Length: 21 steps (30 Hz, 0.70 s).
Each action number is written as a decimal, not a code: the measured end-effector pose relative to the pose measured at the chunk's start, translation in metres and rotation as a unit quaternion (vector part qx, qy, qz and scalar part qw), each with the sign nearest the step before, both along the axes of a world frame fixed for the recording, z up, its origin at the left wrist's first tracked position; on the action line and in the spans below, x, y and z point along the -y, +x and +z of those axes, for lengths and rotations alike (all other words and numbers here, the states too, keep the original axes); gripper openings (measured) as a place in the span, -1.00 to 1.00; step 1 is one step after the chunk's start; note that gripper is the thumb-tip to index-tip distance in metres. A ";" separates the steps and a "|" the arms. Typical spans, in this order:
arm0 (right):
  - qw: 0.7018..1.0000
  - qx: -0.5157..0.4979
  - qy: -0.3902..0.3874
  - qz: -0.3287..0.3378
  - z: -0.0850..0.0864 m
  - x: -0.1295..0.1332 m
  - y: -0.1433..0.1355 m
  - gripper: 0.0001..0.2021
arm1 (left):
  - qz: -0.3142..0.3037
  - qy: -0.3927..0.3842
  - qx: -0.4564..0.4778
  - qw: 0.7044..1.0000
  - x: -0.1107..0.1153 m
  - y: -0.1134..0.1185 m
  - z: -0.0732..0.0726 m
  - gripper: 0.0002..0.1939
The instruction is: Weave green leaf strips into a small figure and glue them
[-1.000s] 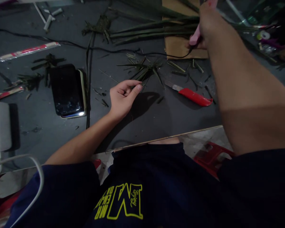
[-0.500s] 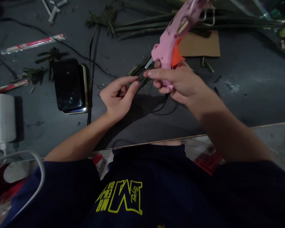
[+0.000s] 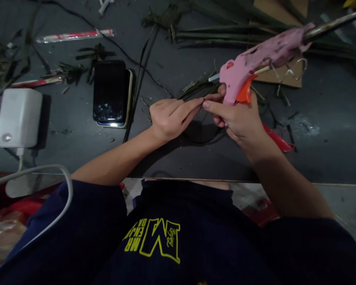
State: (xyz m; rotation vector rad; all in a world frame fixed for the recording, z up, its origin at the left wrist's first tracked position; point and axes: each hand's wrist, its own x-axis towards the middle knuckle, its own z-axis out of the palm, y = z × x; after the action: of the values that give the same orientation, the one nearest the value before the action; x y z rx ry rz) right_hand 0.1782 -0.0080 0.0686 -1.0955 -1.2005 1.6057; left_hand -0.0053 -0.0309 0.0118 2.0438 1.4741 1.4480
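Observation:
My right hand [image 3: 240, 114] is wrapped round the handle of a pink hot glue gun [image 3: 237, 75] with an orange trigger. The gun's metal nozzle points up and right, and a pale glue stick end pokes out at its back. My left hand [image 3: 173, 116] is closed, its fingertips pinched against my right thumb and forefinger. A tiny dark bit shows where the fingertips meet; what it is I cannot make out. Just beyond my left fingers lie dark green leaf strips [image 3: 197, 88].
A black phone [image 3: 109, 93] lies on a second one left of my hands. A white charger block [image 3: 19, 118] with a cable stands further left. Long green leaves [image 3: 213, 35] and cardboard [image 3: 293, 75] lie at the back. A red object [image 3: 280, 139] sits behind my right forearm.
The glue gun has swung so its nozzle points further right. My left hand has turned knuckles up, and its fingertips now meet those of my right hand. The view has shifted.

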 end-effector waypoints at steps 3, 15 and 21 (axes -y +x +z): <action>1.000 -0.002 -0.002 0.009 -0.004 -0.007 0.001 -0.46 | -0.023 -0.009 0.010 1.000 -0.001 0.004 0.003 -0.78; 0.991 0.020 -0.067 0.114 -0.008 -0.020 0.017 -0.38 | -0.117 -0.101 0.149 0.977 -0.010 0.007 0.006 -0.80; 0.992 0.032 -0.054 0.110 -0.011 -0.021 0.018 -0.38 | -0.125 -0.141 0.200 0.961 -0.007 0.010 0.017 -0.87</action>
State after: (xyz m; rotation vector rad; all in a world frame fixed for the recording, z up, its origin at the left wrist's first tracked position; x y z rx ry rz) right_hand 0.1963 0.0127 0.0579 -1.1214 -1.3275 1.8319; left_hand 0.0051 -0.0241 0.0290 1.5843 1.1349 1.3567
